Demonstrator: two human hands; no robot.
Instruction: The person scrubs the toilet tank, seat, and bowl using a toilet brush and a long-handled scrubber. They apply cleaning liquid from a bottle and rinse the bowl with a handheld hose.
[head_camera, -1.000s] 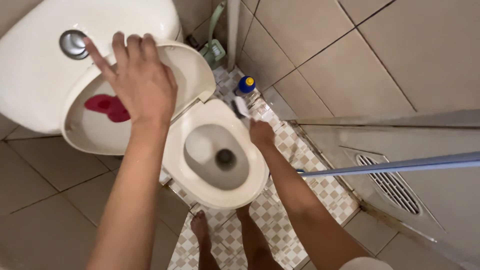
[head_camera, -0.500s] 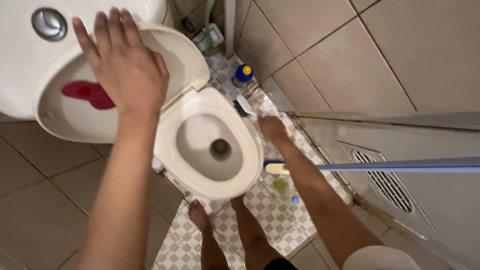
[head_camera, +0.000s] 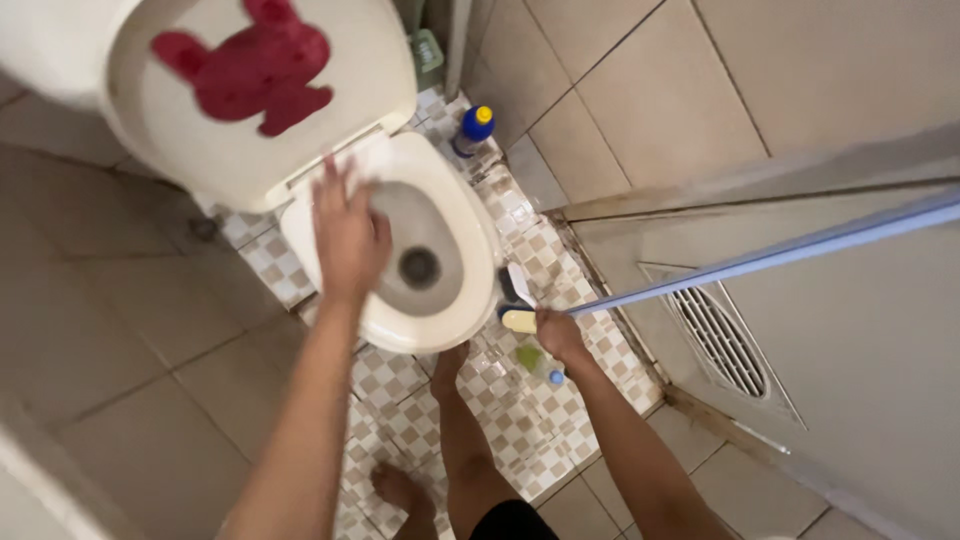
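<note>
My left hand (head_camera: 350, 240) hangs open over the toilet bowl (head_camera: 455, 240), fingers spread and blurred, holding nothing; it sits above the bowl's left rim, and whether it touches the rim I cannot tell. The lid (head_camera: 250, 110) stands raised behind it, cream plastic with a dark red shape on its inner face.

My right hand (head_camera: 558, 335) is down beside the bowl's right edge, near the floor, its grip closed on the cream handle of a brush (head_camera: 518, 305) — the white and dark head points up toward the bowl's side (touching or just apart, unclear).

Just below that hand, 1 small green bottle with a blue cap (head_camera: 537, 362) lies on the checkered floor tiles (head_camera: 500, 420). 1 blue bottle with a yellow cap (head_camera: 473, 130) stands upright behind the bowl, against the wall tiles. My 2 bare feet are planted in front of the bowl; a grey floor vent (head_camera: 720, 340) lies to the right.
</note>
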